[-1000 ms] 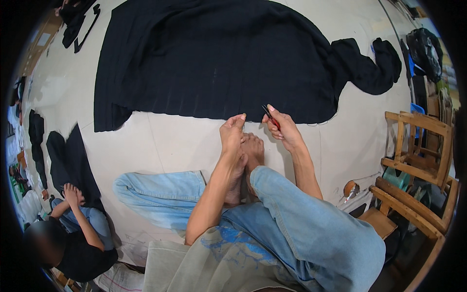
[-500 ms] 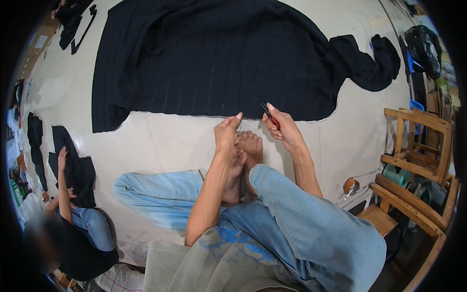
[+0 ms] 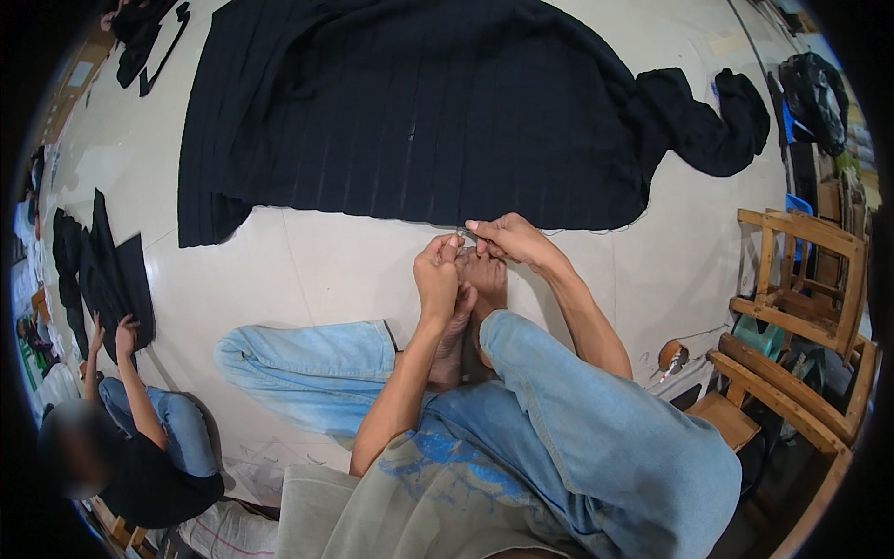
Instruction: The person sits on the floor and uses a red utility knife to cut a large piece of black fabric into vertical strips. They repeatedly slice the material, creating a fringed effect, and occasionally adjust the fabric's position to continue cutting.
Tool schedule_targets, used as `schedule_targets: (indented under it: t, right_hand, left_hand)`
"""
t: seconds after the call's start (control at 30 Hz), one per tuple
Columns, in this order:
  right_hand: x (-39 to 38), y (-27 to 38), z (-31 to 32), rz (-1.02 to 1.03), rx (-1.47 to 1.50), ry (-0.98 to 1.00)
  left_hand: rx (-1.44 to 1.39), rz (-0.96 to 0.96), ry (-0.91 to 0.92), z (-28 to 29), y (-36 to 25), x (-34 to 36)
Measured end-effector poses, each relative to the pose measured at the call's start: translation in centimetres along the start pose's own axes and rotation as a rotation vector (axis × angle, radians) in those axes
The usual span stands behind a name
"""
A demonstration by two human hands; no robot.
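A large piece of black cloth (image 3: 419,121) with faint pressed lines lies spread on the floor in front of me. At its near edge my left hand (image 3: 436,279) is closed in a pinch, seemingly on a thin thread that is barely visible. My right hand (image 3: 515,240) is closed too, its fingertips almost touching those of the left. The small red-and-black thread snips it held a moment ago are now mostly hidden by its fingers. Both hands are just above my bare feet (image 3: 484,275).
A wooden stool frame (image 3: 805,238) and other wooden pieces stand at the right. To the left another person (image 3: 140,466) sits handling black cloth pieces (image 3: 116,279). A black strip (image 3: 160,56) lies at the far left, and a black plastic bag (image 3: 815,98) at the far right.
My right hand has moved left, meeting my left hand, and the snips have turned out of sight. The other person has shifted the black cloth farther left with both hands.
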State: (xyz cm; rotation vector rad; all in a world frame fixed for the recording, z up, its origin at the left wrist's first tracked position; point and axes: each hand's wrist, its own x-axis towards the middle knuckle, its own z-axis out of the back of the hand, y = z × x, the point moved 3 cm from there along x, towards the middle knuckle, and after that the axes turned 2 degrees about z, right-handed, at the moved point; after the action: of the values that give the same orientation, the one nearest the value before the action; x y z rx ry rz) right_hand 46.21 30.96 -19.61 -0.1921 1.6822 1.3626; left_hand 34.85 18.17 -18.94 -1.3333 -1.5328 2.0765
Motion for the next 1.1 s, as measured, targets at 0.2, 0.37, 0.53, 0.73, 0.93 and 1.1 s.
schedule_targets:
  t: [0.2,0.37,0.53,0.73,0.93,1.1]
  right_hand:
    - [1.6,0.5,-0.6,0.013,0.0,-0.003]
    - [1.8,0.5,-0.5,-0.01,0.03,0.029]
    - [1.2,1.1,-0.7,-0.036,-0.004,-0.001]
    - [1.6,0.8,-0.7,-0.039,0.011,0.006]
    - [1.6,0.1,-0.4,0.037,-0.047,-0.063]
    - [-1.5,1.6,2.1,0.077,0.103,-0.254]
  left_hand:
    - [0.007,-0.049,0.001,0.0,0.1,0.1]
    - [-0.021,0.031,0.035,0.1,-0.1,0.0]
    - [-0.03,0.002,0.04,0.1,0.5,0.2]
    - [-0.073,0.013,0.051,0.1,0.6,0.1]
    - [-0.02,0.111,0.076,0.1,0.1,-0.3]
    - [-0.069,-0.247,-0.059,0.1,0.4,0.7]
